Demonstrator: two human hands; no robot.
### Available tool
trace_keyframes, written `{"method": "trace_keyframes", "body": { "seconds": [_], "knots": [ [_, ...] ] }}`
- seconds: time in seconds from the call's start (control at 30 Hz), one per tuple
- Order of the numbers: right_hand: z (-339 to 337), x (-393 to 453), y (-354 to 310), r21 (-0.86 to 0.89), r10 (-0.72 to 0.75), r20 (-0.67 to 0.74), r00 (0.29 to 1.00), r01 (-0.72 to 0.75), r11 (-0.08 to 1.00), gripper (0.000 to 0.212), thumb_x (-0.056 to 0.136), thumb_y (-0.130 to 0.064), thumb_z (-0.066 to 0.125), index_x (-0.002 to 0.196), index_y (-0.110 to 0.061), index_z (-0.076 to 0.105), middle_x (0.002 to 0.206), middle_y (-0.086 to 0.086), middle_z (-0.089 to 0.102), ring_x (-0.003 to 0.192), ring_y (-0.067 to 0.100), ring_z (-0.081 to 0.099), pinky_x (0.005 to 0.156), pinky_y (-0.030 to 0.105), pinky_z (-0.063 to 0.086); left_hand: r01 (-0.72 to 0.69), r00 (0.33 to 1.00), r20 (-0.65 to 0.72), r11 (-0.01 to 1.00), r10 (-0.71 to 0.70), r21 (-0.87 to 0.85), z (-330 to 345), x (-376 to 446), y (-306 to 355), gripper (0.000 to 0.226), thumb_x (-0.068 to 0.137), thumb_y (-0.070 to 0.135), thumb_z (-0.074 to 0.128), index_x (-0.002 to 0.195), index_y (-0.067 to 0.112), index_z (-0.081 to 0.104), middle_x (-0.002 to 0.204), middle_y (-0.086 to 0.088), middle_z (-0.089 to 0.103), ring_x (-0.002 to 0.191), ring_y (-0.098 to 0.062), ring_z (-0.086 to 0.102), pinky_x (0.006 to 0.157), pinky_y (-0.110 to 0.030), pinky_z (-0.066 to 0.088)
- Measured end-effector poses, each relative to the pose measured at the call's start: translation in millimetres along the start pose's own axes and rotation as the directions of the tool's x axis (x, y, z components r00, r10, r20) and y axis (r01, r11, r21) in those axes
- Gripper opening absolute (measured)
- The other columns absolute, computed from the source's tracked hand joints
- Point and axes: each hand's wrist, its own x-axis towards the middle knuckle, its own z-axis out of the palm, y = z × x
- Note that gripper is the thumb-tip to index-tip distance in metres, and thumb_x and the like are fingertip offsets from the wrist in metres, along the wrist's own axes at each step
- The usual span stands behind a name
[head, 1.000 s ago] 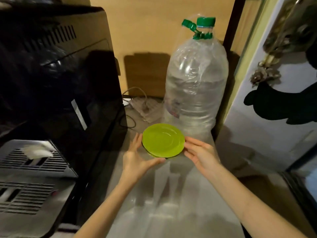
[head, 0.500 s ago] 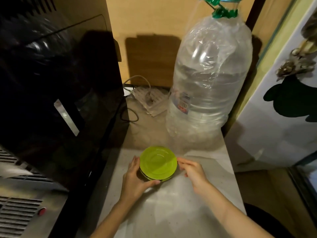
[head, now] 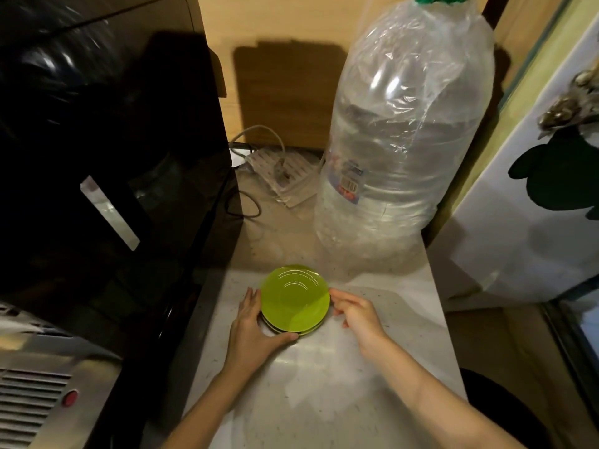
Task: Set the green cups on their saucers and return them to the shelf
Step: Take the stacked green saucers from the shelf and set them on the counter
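Observation:
A small stack of bright green saucers [head: 294, 299] rests on the pale speckled counter [head: 340, 400], near its middle. My left hand [head: 251, 332] cups the stack's left and front edge, thumb under the near rim. My right hand [head: 356, 314] sits at the stack's right edge, fingertips touching or just off the rim. No green cup shows in the view.
A big clear water bottle wrapped in plastic [head: 398, 140] stands just behind the saucers. A black appliance [head: 107, 163] walls off the left. A white power strip with cables [head: 285, 176] lies at the back. A white fridge door [head: 531, 205] is at right.
The saucers have come down from in front of the bottle onto the counter, with both hands staying at their sides. The right fingers have loosened from the rim.

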Motion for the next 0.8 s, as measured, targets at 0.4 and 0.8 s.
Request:
{"method": "trace_keyframes", "body": {
  "seconds": [0.4,0.8],
  "knots": [
    [-8.0,-7.4,-16.4,-0.218,0.008,0.153,0.988,0.025,0.976,0.03,0.089,-0.001,0.044,0.112,-0.013,0.061,0.085,0.002,0.062,0.067,0.006,0.053,0.056,0.021,0.036,0.028,0.992,0.115,0.98,-0.051,0.197,-5.1,1.2,15.1,0.114,0.056,0.041,0.081,0.143,0.006,0.017,0.155,-0.015,0.017,0.144,-0.027,0.009,0.115,-0.033,0.011],
    [-72.4,-60.1,-131.7,-0.594,-0.011,0.398,0.917,0.267,0.758,0.035,0.092,-0.017,0.05,0.124,-0.003,0.049,0.087,0.007,0.063,0.07,0.015,0.062,0.064,0.025,0.049,-0.133,0.749,0.663,0.979,-0.004,0.156,-72.2,51.9,180.0,0.022,0.08,0.031,0.064,0.097,0.017,0.066,0.092,-0.004,0.066,0.086,-0.016,0.063,0.07,-0.024,0.043]
  ]
}}
